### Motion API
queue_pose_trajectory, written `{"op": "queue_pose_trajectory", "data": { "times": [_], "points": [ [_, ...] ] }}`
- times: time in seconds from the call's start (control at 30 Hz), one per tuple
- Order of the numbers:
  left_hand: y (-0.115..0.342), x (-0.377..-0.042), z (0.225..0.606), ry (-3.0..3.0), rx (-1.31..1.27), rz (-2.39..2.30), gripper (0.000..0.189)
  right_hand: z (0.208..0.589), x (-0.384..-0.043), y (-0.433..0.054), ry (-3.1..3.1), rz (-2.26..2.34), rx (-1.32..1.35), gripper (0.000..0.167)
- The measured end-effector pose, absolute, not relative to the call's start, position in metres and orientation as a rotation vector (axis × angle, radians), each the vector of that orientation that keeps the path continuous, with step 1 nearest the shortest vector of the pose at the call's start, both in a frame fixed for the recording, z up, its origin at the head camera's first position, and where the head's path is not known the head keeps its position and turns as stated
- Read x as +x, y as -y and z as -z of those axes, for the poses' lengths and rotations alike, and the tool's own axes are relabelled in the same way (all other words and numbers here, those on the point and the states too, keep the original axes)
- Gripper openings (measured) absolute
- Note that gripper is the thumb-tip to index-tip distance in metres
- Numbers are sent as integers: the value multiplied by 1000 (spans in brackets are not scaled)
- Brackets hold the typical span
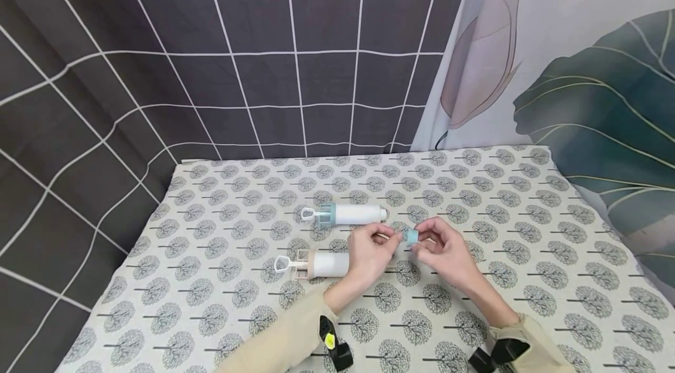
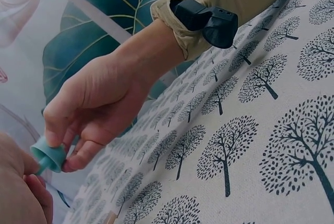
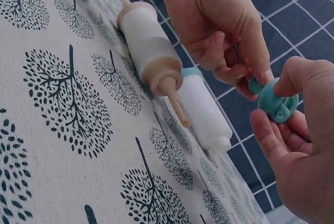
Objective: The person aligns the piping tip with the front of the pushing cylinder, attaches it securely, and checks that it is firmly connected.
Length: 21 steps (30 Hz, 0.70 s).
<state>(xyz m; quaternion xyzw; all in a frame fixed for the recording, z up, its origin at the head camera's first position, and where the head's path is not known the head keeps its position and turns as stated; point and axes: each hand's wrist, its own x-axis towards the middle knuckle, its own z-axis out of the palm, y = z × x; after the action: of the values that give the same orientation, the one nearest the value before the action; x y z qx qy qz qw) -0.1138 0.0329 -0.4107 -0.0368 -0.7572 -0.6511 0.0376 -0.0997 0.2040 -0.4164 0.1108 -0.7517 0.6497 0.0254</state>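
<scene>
A small teal cup-shaped plastic cap with a short stem [image 2: 51, 156] is held between both hands, above the cloth. My right hand [image 1: 447, 251] pinches its wide rim between thumb and fingers. On its other side, my left hand [image 1: 369, 253] pinches the narrow stem with its fingertips. In the right wrist view a curled shape shows inside the cap [image 3: 271, 101]. Beyond the left hand lies a white syringe with a teal collar and pull-ring [image 1: 358, 214]. A second syringe, white with beige ends [image 1: 329, 264], lies beside the left hand and is partly hidden by it; its beige nozzle [image 3: 177, 109] shows in the right wrist view.
A tree-print cloth [image 1: 211, 267] covers the table. Behind it hangs a dark curtain with a white grid [image 1: 253, 80], and on the right a pale curtain with large leaves [image 1: 606, 109]. Black wrist cameras [image 1: 337, 344] sit on both tan sleeves.
</scene>
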Motion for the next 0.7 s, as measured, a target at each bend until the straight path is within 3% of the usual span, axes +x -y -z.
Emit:
{"op": "queue_pose_trajectory", "data": {
  "times": [0.7],
  "points": [
    [-31,-107,408,2388,-237,2020,10,416,-99,-202,2333,-1972,387,33]
  ]
}}
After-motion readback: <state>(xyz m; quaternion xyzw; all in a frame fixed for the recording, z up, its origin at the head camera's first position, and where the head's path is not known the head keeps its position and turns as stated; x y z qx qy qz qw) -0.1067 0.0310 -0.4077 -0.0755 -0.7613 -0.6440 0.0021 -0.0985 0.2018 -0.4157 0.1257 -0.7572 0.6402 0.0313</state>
